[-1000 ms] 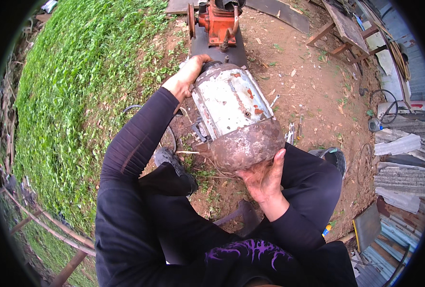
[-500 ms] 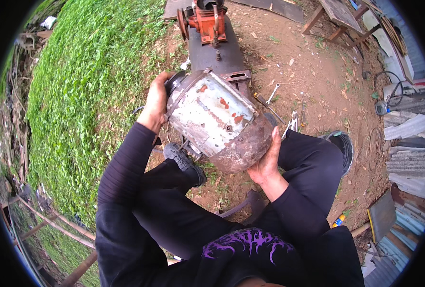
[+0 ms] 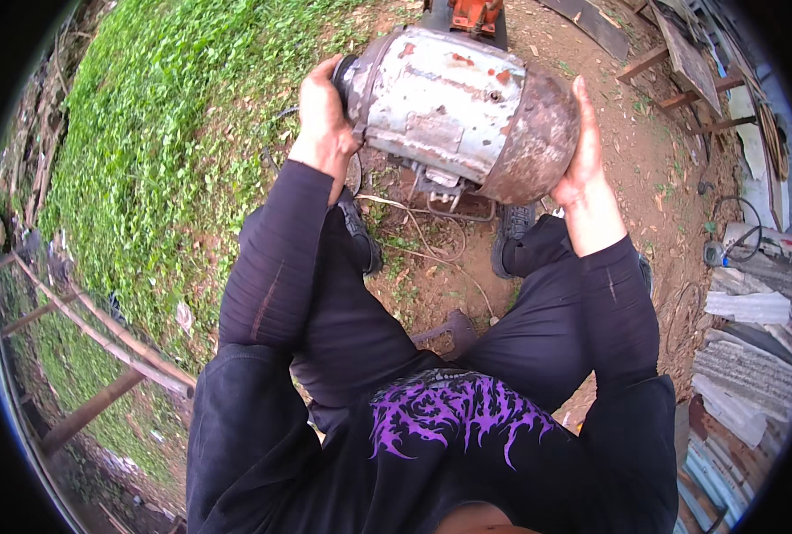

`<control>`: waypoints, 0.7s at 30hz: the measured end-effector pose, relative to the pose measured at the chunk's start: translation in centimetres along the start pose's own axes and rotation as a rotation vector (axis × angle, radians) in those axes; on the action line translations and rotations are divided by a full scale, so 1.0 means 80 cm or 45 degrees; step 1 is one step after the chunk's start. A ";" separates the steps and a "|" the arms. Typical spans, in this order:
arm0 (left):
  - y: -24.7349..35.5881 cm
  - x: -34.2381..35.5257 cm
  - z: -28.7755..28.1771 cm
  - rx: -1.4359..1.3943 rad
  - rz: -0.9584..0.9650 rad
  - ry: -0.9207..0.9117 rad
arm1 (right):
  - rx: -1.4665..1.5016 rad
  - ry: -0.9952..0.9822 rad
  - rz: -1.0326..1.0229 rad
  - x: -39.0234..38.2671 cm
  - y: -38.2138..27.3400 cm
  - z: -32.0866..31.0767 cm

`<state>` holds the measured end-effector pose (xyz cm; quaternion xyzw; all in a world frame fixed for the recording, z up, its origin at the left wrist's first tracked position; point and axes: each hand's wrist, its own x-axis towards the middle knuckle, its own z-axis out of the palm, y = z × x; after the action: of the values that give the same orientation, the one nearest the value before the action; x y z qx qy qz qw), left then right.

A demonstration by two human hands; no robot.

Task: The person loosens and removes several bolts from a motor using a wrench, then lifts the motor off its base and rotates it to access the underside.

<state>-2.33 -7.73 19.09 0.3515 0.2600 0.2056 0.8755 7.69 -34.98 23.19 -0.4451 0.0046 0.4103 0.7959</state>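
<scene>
A rusty electric motor [image 3: 445,107] with worn pale paint hangs between my two hands, out ahead of my knees. My left hand [image 3: 323,120] grips its left end beside a black pulley [image 3: 346,84]. Against the rounded brown end cover [image 3: 538,133] my right hand [image 3: 583,165] presses from the right side, fingers pointing up. On the motor's near underside an opened terminal box [image 3: 440,182] shows, with a metal bracket [image 3: 467,214] below it. Beyond the motor, the red pump head [image 3: 478,16] of an air compressor is mostly hidden.
A thin cable [image 3: 436,256] lies on the dirt between my shoes [image 3: 513,236]. Grass [image 3: 164,178] covers the left side, with bamboo rails [image 3: 102,325] lower down. A wooden bench [image 3: 685,58] stands at the far right; corrugated sheets [image 3: 743,374] are stacked nearer.
The motor has moved up and away from me, turning more level from left to right. Both my arms stretch further forward, still holding it. The compressor now shows only at the top edge.
</scene>
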 end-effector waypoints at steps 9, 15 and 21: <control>-0.027 0.020 0.069 -0.149 -0.128 0.166 | -0.210 0.299 -0.201 0.058 -0.030 -0.042; -0.074 0.062 0.042 -0.220 -0.193 0.082 | -0.205 0.382 -0.181 0.071 -0.034 -0.054; -0.126 0.104 -0.007 -0.012 -0.018 0.325 | -0.230 0.279 -0.071 0.103 -0.032 -0.082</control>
<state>5.63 -9.71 8.89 0.3163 0.3709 0.2438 0.8384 17.18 -35.00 18.01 -0.5570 0.0424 0.3358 0.7584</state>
